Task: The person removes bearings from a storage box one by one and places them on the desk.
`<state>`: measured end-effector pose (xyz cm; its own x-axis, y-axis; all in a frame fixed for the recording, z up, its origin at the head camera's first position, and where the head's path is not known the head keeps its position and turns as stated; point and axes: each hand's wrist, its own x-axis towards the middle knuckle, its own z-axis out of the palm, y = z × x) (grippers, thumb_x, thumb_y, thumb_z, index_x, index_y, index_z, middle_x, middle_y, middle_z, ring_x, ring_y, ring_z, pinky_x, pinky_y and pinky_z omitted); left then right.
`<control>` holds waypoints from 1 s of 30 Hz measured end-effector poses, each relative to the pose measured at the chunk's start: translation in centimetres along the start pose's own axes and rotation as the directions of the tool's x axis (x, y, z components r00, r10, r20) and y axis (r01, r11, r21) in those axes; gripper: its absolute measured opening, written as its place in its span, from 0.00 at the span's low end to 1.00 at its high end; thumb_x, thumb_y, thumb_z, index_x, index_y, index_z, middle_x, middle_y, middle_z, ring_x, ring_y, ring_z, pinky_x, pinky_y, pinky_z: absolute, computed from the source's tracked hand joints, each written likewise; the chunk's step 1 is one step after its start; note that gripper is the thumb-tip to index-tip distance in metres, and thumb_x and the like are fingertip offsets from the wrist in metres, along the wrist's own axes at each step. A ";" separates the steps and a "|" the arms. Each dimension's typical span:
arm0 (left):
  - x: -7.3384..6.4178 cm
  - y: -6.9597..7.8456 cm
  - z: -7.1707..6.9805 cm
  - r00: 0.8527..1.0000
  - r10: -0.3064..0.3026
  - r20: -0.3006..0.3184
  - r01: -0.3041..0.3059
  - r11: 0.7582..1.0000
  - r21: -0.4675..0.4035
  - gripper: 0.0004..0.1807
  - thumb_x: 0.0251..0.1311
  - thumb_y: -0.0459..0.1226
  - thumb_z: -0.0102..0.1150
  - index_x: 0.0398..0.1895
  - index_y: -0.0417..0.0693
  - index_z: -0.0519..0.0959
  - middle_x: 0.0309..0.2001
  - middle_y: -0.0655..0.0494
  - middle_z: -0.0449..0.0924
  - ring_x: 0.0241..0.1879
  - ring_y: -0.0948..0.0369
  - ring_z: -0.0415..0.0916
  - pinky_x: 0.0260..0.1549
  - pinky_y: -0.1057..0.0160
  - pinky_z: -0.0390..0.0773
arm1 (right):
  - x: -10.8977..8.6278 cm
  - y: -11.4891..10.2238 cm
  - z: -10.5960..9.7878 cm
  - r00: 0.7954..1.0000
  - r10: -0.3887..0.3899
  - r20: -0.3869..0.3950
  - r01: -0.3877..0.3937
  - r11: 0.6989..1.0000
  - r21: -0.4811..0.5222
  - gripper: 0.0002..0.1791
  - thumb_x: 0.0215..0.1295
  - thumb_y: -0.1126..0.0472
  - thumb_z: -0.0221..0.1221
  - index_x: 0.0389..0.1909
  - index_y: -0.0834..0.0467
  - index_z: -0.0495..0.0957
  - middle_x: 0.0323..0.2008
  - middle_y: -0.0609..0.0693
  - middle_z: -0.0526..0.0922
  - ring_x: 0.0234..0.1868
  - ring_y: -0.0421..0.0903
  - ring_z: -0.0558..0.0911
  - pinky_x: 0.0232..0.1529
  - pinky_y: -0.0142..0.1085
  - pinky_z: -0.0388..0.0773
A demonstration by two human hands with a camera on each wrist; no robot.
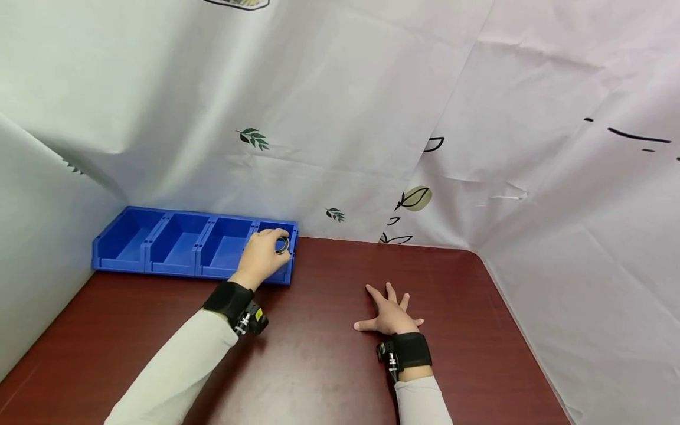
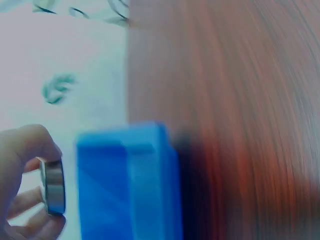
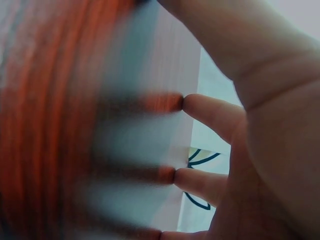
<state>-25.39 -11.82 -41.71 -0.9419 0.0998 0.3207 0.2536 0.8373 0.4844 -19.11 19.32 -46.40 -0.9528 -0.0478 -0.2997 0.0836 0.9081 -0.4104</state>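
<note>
My left hand (image 1: 260, 257) pinches a round metal bearing (image 2: 55, 187) between thumb and fingers. In the head view the bearing shows as a dark-and-silver ring, over the rightmost compartment of a blue four-part bin (image 1: 223, 273). The left wrist view shows it on edge beside the blue wall, with its smooth steel side visible. My right hand (image 1: 393, 317) rests on the table with its fingers spread wide and nothing in it. Seen from the right wrist, its fingertips (image 3: 192, 102) meet the glossy tabletop.
The bin stands at the back left of the dark red wooden table (image 1: 324, 330), against a white patterned sheet (image 1: 319, 118). More sheeting closes off the left and right sides. Each wrist wears a black strap with a small camera (image 1: 257, 317).
</note>
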 end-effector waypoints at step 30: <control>-11.4 4.3 3.4 0.968 0.224 0.110 -0.223 0.975 -0.023 0.21 0.43 0.43 0.72 0.44 0.51 0.83 0.42 0.58 0.83 0.43 0.57 0.78 0.45 0.58 0.77 | -0.1 0.2 0.0 1.000 -0.020 -0.001 0.020 1.000 0.020 0.55 0.38 0.37 0.72 0.70 0.37 0.56 0.75 0.57 0.41 0.70 0.73 0.31 0.41 0.84 0.34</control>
<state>-14.32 -7.52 -46.01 -0.8796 0.3433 0.3294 0.4621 0.7812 0.4198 -19.03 19.47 -46.44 -0.9545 -0.0652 -0.2910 0.0707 0.8985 -0.4332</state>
